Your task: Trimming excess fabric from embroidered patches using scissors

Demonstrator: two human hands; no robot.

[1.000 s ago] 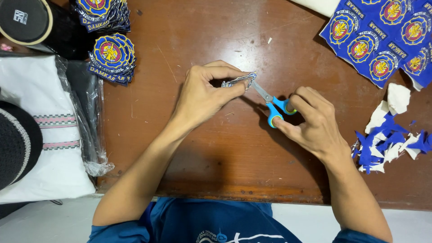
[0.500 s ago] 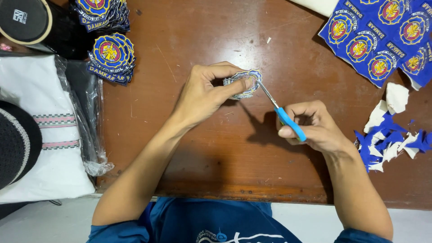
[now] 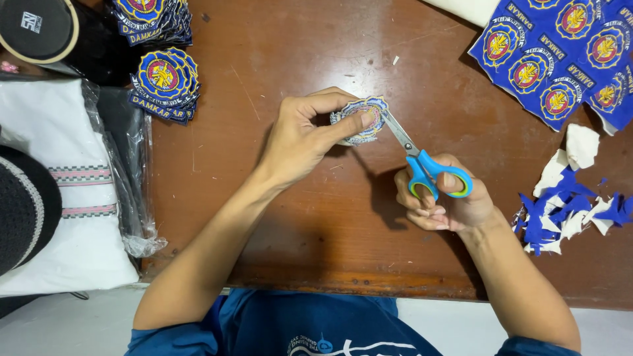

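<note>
1. Fingers (image 3: 349, 125) of the left hand (image 3: 300, 142) pinch a round embroidered patch (image 3: 362, 118) and hold it up above the brown bench (image 3: 297, 217).
2. Fingers of the right hand (image 3: 445, 198) sit in the blue and green loops of small scissors (image 3: 422, 161), gripping them tight.
3. Scissor blades point up and touch the right edge of the patch. I cannot tell how wide the blades are.
4. The patch shows its pale back side, with a wavy blue rim. Most of its rim looks trimmed already, so this one seems close to done.
5. Two stacks of cut patches (image 3: 161, 82) sit at the top left of the bench. That looks like the finished work.
6. A blue sheet of uncut patches (image 3: 560, 59) lies at the top right. Many badges on it are still joined, so I think lots of cutting is left.
7. A heap of blue and white scraps (image 3: 570, 204) lies just beside the right wrist.
8. A folded white cloth in a clear bag (image 3: 72, 191) rests at the far left, well apart from the hands.
</note>
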